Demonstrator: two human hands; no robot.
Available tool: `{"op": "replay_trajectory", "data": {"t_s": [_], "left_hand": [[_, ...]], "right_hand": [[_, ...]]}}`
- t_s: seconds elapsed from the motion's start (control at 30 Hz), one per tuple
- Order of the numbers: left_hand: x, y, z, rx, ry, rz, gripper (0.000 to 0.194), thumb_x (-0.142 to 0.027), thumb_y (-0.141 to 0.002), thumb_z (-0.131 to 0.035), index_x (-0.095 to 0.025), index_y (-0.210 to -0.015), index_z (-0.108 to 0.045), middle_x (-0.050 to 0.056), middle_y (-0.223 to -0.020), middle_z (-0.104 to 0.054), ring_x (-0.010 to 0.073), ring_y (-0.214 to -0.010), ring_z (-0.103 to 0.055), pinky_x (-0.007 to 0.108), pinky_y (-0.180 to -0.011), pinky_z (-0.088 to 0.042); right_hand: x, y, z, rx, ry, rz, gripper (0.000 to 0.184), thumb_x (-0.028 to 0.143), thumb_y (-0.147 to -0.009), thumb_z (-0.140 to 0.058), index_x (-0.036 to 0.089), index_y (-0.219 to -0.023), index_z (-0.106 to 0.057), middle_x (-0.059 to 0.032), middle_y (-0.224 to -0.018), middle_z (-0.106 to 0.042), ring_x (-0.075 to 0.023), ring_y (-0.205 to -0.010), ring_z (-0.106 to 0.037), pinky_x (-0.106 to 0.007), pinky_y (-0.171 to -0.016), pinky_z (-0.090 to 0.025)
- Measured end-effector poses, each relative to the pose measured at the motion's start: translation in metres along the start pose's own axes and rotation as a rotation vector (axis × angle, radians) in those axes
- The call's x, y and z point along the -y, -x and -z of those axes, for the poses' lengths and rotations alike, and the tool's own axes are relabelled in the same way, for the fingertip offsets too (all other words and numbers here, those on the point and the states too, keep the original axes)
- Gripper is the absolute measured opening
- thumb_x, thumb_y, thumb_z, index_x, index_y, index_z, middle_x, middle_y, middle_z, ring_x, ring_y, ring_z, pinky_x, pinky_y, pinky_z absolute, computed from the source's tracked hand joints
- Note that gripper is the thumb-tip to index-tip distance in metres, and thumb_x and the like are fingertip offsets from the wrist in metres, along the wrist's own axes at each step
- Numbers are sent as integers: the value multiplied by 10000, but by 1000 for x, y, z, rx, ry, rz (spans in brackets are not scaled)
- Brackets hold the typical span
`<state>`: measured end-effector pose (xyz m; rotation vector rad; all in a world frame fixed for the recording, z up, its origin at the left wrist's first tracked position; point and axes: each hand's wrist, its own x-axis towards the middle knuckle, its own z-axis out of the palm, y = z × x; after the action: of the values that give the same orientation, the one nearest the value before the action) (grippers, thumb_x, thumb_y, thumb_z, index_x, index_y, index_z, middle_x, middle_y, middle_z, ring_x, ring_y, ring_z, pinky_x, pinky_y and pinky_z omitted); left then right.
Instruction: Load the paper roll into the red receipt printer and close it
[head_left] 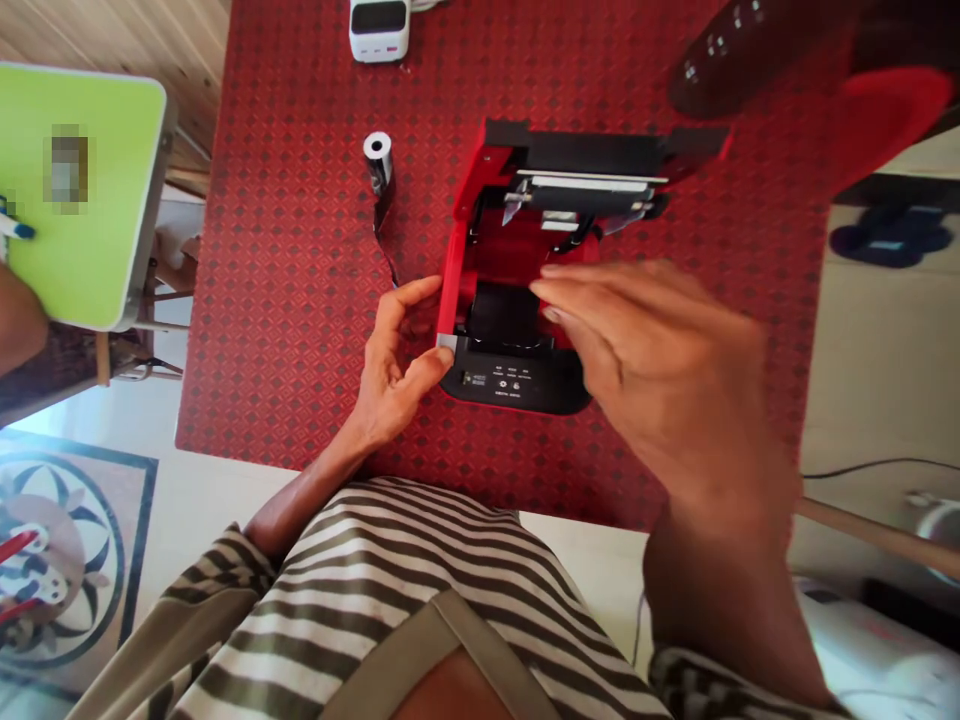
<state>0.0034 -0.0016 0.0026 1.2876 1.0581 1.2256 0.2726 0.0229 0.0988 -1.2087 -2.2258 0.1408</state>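
A red and black receipt printer stands on the red patterned tablecloth with its lid swung up and back. My left hand rests against the printer's left front corner, thumb and fingers apart around that edge. My right hand hovers over the open paper bay, fingers stretched out toward the left, holding nothing I can see. A small paper roll with a dark strip trailing from it stands to the left of the printer, apart from both hands.
A small white device sits at the table's far edge. A green-topped stool stands to the left, with another person's arm beside it. A dark object with a red part is at the upper right.
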Motion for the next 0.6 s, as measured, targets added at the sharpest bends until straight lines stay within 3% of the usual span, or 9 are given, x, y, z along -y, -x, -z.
{"op": "replay_trajectory", "data": {"t_s": [0.13, 0.3, 0.4, 0.6], "left_hand": [[-2, 2, -4, -8, 2, 10, 729, -767, -1146, -889, -367, -1737, -743, 113, -1698, -787, 383, -1526, -764, 560, -1321, -648], [-4, 5, -6, 5, 21, 8, 714, -751, -1163, -870, -375, -1753, -727, 121, -1716, -766, 411, -1575, -744, 613, -1350, -625], [-5, 5, -4, 37, 5, -2, 709, -757, -1182, -855, -402, -1776, -702, 113, -1742, -751, 416, -1602, -740, 628, -1355, -622], [-6, 4, -5, 47, -17, 6, 725, -797, -1181, -818, -407, -1775, -671, 120, -1748, -748, 424, -1597, -746, 652, -1370, -643]], "right_hand": [[-20, -32, -23, 321, -10, -13, 214, 129, -1155, -809, 289, -1253, -912, -54, -1226, -971, -328, -1116, -922, -488, -1023, -725], [-22, -46, -45, 525, 125, -62, 176, 103, -1093, -782, 236, -1182, -853, -105, -1166, -914, -346, -1046, -886, -476, -966, -670], [-21, -50, -42, 572, 172, -9, 190, 135, -1135, -690, 243, -1177, -841, -116, -1145, -895, -355, -1042, -870, -484, -967, -654], [-16, -55, -15, 508, 151, 1, 161, 255, -1170, -697, 277, -1226, -846, -104, -1121, -914, -367, -1012, -877, -468, -849, -642]]}}
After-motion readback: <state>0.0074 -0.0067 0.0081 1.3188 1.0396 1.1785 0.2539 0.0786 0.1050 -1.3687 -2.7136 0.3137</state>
